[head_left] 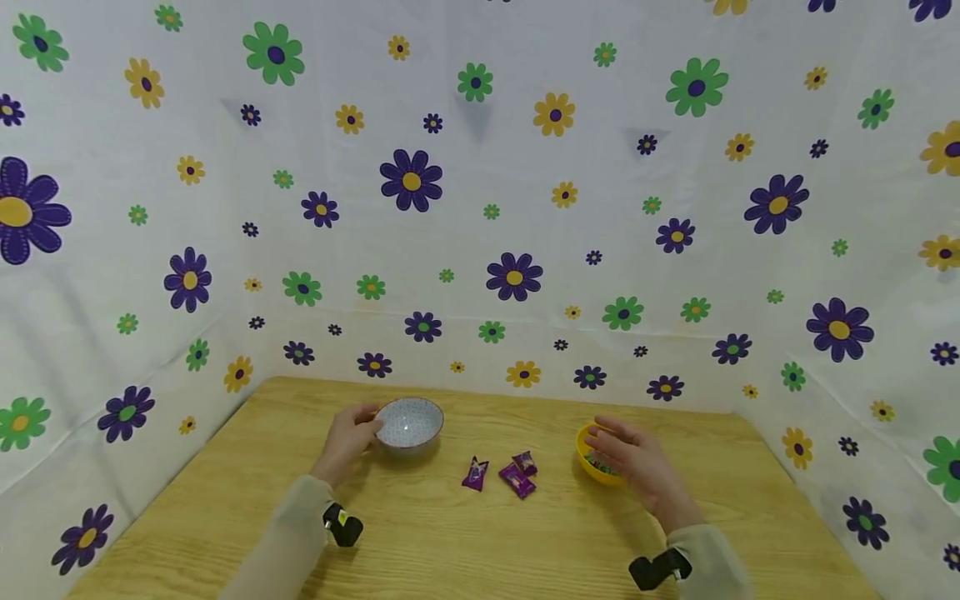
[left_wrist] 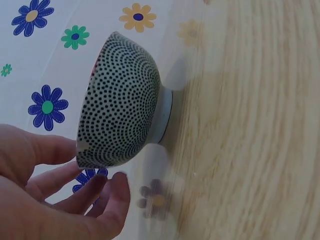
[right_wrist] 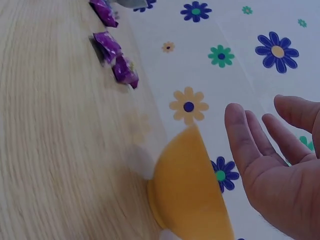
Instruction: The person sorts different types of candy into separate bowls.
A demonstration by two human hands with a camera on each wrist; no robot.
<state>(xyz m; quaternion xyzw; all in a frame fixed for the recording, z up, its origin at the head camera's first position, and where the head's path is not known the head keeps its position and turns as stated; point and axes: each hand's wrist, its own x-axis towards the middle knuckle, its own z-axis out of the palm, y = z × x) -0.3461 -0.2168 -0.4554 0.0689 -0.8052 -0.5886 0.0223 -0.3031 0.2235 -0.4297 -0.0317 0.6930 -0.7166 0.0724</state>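
At the left of the table, my left hand [head_left: 348,437] pinches the near-left rim of a patterned ceramic bowl [head_left: 409,423]. Dark dots cover the outside of this bowl [left_wrist: 120,100] in the left wrist view, and its pale foot faces the tabletop. The left thumb and fingers meet right at the rim. Over on the right, my right hand [head_left: 637,462] hovers above a yellow bowl [head_left: 592,473], its fingers loosely extended and holding nothing. Green contents show inside the yellow bowl, partly hidden by that hand. The right wrist view shows the hand [right_wrist: 280,165] apart from the rim.
Between the bowls lie three purple wrapped sweets: one on the left [head_left: 476,473], a larger one [head_left: 517,480] and another beside it [head_left: 525,462]. The wooden table [head_left: 450,542] is bordered behind and at both sides by flower-printed sheeting [head_left: 450,233].
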